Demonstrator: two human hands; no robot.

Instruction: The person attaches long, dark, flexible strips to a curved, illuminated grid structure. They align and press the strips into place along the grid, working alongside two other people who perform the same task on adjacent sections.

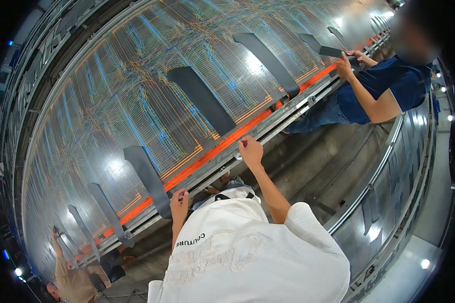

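Patterned tabletop (106, 136), left hand (179, 203) and right hand (252, 153) curled alongside.

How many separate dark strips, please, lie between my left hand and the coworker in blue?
3: one strip beside your left hand, one beyond your right hand, one farther right; overlaps near the coworker may hide others.

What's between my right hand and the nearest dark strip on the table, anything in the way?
Nothing visible blocks it. In the picture, only the orange band along the table's edge lies between your right hand and the near end of the dark strip.
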